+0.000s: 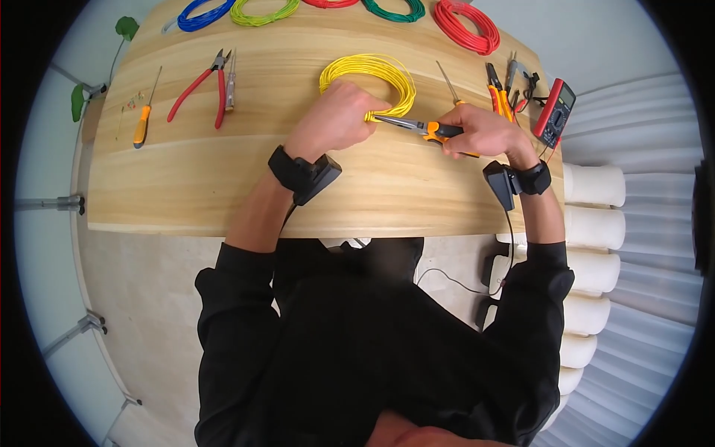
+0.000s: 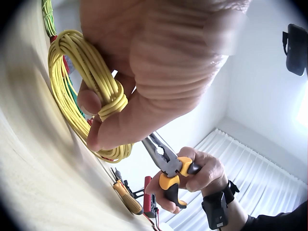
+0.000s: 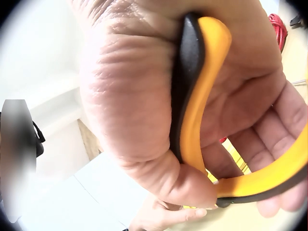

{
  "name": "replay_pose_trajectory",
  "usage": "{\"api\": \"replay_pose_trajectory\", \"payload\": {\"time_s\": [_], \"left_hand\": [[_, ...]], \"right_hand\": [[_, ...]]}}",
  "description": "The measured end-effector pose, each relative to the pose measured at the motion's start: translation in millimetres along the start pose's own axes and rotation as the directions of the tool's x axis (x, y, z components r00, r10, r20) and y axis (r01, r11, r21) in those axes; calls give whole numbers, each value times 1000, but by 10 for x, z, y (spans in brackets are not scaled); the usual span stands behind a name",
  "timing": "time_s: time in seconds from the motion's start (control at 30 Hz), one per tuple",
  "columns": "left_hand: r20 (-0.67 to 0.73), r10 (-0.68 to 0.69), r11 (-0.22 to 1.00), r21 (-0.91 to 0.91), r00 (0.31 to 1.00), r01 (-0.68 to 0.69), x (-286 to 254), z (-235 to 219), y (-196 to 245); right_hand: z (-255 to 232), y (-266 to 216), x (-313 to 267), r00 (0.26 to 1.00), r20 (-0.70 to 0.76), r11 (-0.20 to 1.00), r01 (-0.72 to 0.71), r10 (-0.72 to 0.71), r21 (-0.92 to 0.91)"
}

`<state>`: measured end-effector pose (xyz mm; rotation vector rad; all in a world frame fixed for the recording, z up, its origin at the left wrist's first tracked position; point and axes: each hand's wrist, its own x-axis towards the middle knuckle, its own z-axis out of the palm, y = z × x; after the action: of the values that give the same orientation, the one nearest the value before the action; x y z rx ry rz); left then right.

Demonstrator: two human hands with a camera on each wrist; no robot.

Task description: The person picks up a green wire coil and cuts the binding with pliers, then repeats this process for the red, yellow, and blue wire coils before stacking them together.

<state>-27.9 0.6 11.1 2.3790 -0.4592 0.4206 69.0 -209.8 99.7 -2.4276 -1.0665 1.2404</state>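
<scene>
1. Far left on the tabletop (image 1: 186, 179), an orange-handled screwdriver (image 1: 141, 130) and red-handled cutters (image 1: 221, 97) were left lying, well apart from both hands.
2. The left hand (image 1: 337, 117) was closed about the near side of the coil of yellow wire (image 1: 392, 70); in the left wrist view the wraps (image 2: 113, 103) binding it were pinched between thumb and fingers. Of the two hands, this one was clearly the nearer to the coil.
3. The coil was spread forward and to the right of the left hand, with its broad ring tilted; whether its lower edge was borne by the tabletop could not be told.
4. Between the hands, the long-nosed pliers (image 1: 428, 130) were laid nearly crosswise, nose to the left and slightly away from the person, aimed at the wrapped part. This line-up was judged the relation that mattered most: the tip seemed to be brought up to the wire, but no bite could be confirmed, as it was hidden in the left wrist view.
5. The right hand (image 1: 482, 131) was wrapped around the pliers, whose handles were spread apart, and was separated from the coil by their length.
6. Farther right, a red multimeter (image 1: 556, 115) was left untouched.
</scene>
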Motion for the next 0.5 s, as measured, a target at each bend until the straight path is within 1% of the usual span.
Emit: {"api": "replay_pose_trajectory", "payload": {"time_s": [0.03, 0.07, 0.13, 0.27, 0.33, 0.37, 0.43, 0.47, 0.5], "left_hand": [[7, -3, 1000, 1, 1000, 3, -4, 0, 3], [4, -5, 1000, -1, 1000, 5, -7, 5, -3], [-15, 14, 1000, -20, 1000, -14, -8, 11, -19], [13, -6, 1000, -30, 1000, 6, -2, -8, -12], [5, 15, 1000, -25, 1000, -15, -5, -18, -9], [4, 13, 1000, -26, 1000, -13, -3, -33, 3], [81, -65, 997, -23, 995, 67, 8, -73, 41], [81, -67, 997, -23, 994, 69, 2, -60, 29], [43, -30, 999, -21, 999, 31, -3, -39, 12]], "right_hand": [[10, 18, 6, 1000, 4, 999, 11, -12, 41], [23, 38, 13, 1000, 8, 999, 10, -10, 38], [47, 76, 23, 998, -47, 995, 54, -51, 79], [62, 90, 33, 992, -81, 994, 104, -102, 22], [59, 11, 11, 992, -111, 982, 46, -66, -182], [76, -9, 0, 992, -108, 982, 46, -67, -183], [123, -47, -33, 964, -214, 961, 99, -157, -259], [141, -69, -48, 964, -212, 960, 99, -157, -260], [159, -91, -62, 954, -244, 943, 93, -176, -319]]}}
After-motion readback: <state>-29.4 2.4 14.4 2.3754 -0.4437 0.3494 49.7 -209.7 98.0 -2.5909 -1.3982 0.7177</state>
